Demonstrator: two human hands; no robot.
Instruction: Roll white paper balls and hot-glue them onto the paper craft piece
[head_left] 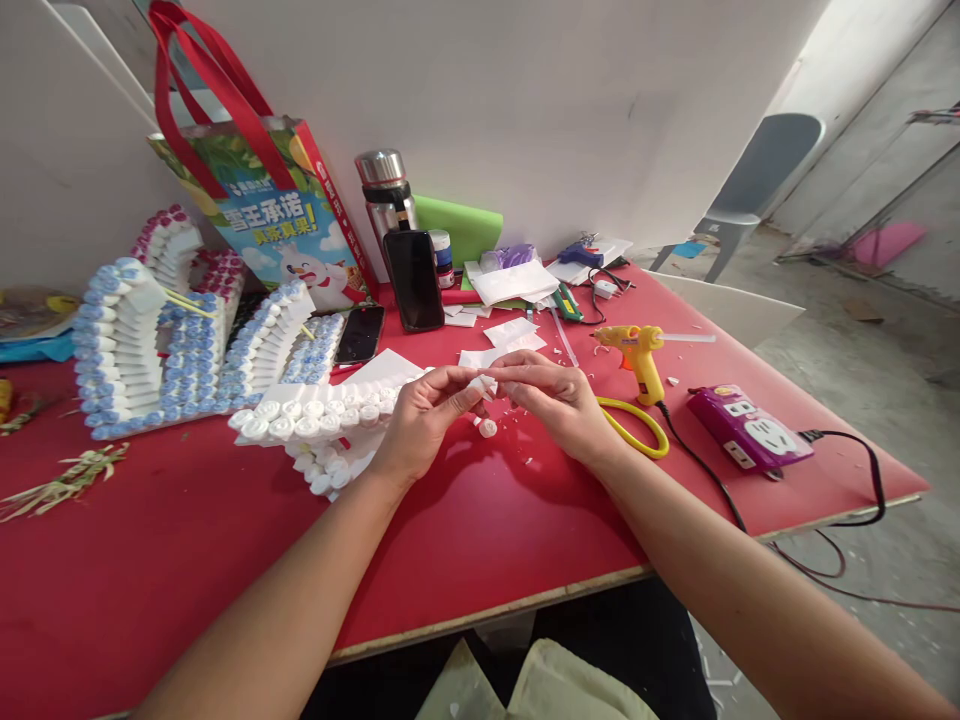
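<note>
My left hand [429, 412] and my right hand [551, 398] meet over the red table, both pinching a small white paper piece [484, 386] that looks partly rolled. Just below it, a finished white paper rose [487, 428] lies on the tabletop. Beside my left wrist stands a white structure covered in rolled paper roses [315, 420], partly hidden by my left hand and forearm. White paper sheets [514, 335] lie beyond my fingers, with small scraps scattered around.
A yellow glue gun [637, 358] and a purple power strip [750, 428] with cords sit right. Blue-and-white rose structures [187, 345], a gift bag [277, 220], a steel thermos [384, 190], an upright phone [414, 280] and a flat phone [361, 335] stand or lie behind. The table's front edge [495, 617] is near me.
</note>
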